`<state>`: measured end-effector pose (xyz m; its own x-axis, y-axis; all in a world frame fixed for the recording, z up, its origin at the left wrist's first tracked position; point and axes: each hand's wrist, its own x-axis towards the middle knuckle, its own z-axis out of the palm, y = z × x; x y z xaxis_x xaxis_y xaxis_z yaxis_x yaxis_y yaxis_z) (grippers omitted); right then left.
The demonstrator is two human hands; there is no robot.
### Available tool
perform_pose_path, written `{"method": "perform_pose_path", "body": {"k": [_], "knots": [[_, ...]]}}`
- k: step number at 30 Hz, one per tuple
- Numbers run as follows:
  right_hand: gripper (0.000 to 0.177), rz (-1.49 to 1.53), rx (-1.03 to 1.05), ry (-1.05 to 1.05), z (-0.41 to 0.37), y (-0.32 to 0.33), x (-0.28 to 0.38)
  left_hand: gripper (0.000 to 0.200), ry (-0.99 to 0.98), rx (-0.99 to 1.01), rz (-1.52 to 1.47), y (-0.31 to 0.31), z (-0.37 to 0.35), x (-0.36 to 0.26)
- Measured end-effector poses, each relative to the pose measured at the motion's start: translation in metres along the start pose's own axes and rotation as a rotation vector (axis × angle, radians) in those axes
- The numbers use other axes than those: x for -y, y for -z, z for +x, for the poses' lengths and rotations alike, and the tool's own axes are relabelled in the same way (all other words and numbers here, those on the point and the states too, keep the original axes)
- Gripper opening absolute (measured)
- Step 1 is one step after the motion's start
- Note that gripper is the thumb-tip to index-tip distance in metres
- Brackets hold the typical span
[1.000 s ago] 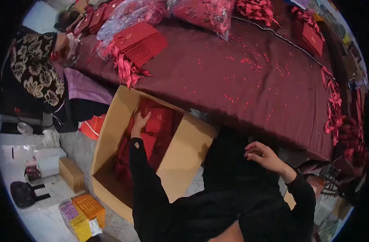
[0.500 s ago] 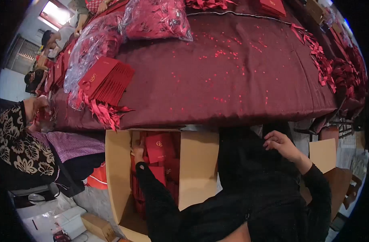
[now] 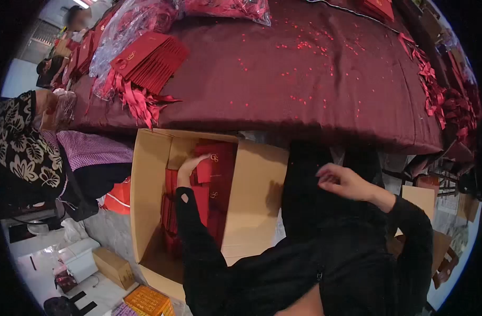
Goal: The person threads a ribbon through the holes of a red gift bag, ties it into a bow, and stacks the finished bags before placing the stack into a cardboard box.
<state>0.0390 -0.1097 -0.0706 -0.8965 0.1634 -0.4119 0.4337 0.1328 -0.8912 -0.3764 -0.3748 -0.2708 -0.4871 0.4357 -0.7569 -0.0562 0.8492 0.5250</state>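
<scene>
My left hand [image 3: 189,167] is inside an open cardboard box [image 3: 254,200]. Its fingers stretch across the top of a flat red gift bag [image 3: 205,171] with gold print; their tips are blurred. More red bags [image 3: 216,210] are packed around it, some standing on edge, and my forearm hides part of them. Over my dark-clothed lap, my right hand [image 3: 346,183] hovers with bent fingers apart and nothing in it. On the table above the box lies a fanned stack of red bags [image 3: 151,60] with red ribbons [image 3: 138,102] hanging toward the edge.
A dark red cloth covers the table [image 3: 283,100], scattered with small red dots. Clear plastic bags [image 3: 130,31] of red items lie at its back left. At the left is another person's patterned sleeve [image 3: 28,147]. A small carton [image 3: 114,267] stands on the floor.
My left hand has moved right, from the box's far-left corner onto the gold-printed bag. My right hand has shifted left over my lap. The view has tilted downward.
</scene>
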Motion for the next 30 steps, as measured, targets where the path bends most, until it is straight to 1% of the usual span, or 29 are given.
{"method": "perform_pose_path", "body": {"k": [1,3,4,5,6,7,9,10,12,13,14,15,16,17,18,19,20,21,22,24,25,27,28,29,30], "knots": [[0.025,-0.056,0.133,0.071,0.019,-0.011,0.005,0.074,0.0,-0.004,-0.008,-0.001,0.003,0.003],[0.025,-0.197,0.314,0.198,0.059,-0.036,0.019,0.058,-0.022,0.178,-0.385,-0.001,0.016,0.015],[0.025,-0.253,0.349,0.231,0.081,-0.048,0.022,0.058,-0.023,0.17,-0.393,-0.004,0.013,0.008],[0.025,-0.309,0.383,0.266,0.104,-0.06,0.022,0.05,0.09,0.144,-0.353,-0.009,0.006,-0.006],[0.025,-0.357,0.361,0.318,0.126,-0.071,0.018,0.042,0.2,0.118,-0.309,-0.01,0.001,-0.014],[0.025,-0.406,0.334,0.37,0.143,-0.079,0.018,0.042,0.194,0.113,-0.31,-0.01,0.005,-0.011],[0.025,-0.347,0.271,0.368,0.161,-0.092,0.033,0.041,-0.07,0.245,-0.269,-0.007,0.019,-0.003],[0.025,-0.352,0.264,0.369,0.166,-0.092,0.037,0.041,-0.078,0.248,-0.267,-0.004,0.017,-0.004],[0.026,-0.256,0.218,0.426,0.171,-0.091,0.043,0.041,0.076,0.194,-0.418,-0.003,0.008,0.004],[0.03,-0.307,0.243,0.384,0.17,-0.087,0.05,0.041,0.072,0.194,-0.416,-0.002,-0.021,-0.008],[0.03,-0.307,0.241,0.388,0.17,-0.083,0.055,0.043,-0.054,-0.006,-0.43,0.0,-0.075,-0.033],[0.034,-0.306,0.25,0.387,0.171,-0.081,0.058,0.045,-0.176,-0.204,-0.442,-0.001,-0.11,-0.042],[0.037,-0.304,0.263,0.383,0.17,-0.078,0.062,0.046,-0.238,-0.243,-0.618,0.013,-0.107,-0.011],[0.055,-0.305,0.273,0.39,0.17,-0.076,0.073,0.049,-0.297,-0.282,-0.799,0.026,-0.104,0.021],[0.065,-0.311,0.183,0.554,0.174,-0.084,0.072,0.049,-0.472,-0.308,-0.896,0.024,-0.127,0.022],[0.076,-0.314,0.087,0.723,0.179,-0.093,0.074,0.049,-0.656,-0.337,-0.985,0.031,-0.161,0.008],[0.076,-0.316,0.096,0.728,0.18,-0.104,0.084,0.05,-0.709,-0.382,-0.977,0.03,-0.192,-0.013],[0.082,-0.254,0.03,0.807,0.176,-0.116,0.098,0.051,-0.759,-0.429,-0.972,0.024,-0.219,-0.031],[0.09,-0.191,-0.034,0.884,0.169,-0.121,0.112,0.053,-0.838,-0.336,-1.059,0.019,-0.23,-0.039],[0.089,0.145,0.047,0.627,0.135,-0.108,0.163,0.056,-0.944,-0.421,-1.088,0.001,-0.252,-0.084],[0.085,0.169,-0.051,0.668,0.14,-0.106,0.169,0.057,-0.894,-0.389,-1.159,0.0,-0.259,-0.1],[0.073,0.204,-0.038,0.831,0.15,-0.078,0.179,0.058,-0.891,-0.501,-1.04,-0.005,-0.264,-0.123],[0.071,0.228,-0.03,0.778,0.148,-0.061,0.187,0.054,-1.015,-0.394,-0.96,-0.003,-0.261,-0.124],[0.066,0.46,0.062,0.677,0.137,-0.044,0.2,0.049,-1.084,-0.324,-1.022,0.003,-0.268,-0.14],[0.061,0.381,-0.019,0.515,0.134,-0.019,0.207,0.045,-1.152,-0.248,-1.082,0.012,-0.273,-0.158]]}}
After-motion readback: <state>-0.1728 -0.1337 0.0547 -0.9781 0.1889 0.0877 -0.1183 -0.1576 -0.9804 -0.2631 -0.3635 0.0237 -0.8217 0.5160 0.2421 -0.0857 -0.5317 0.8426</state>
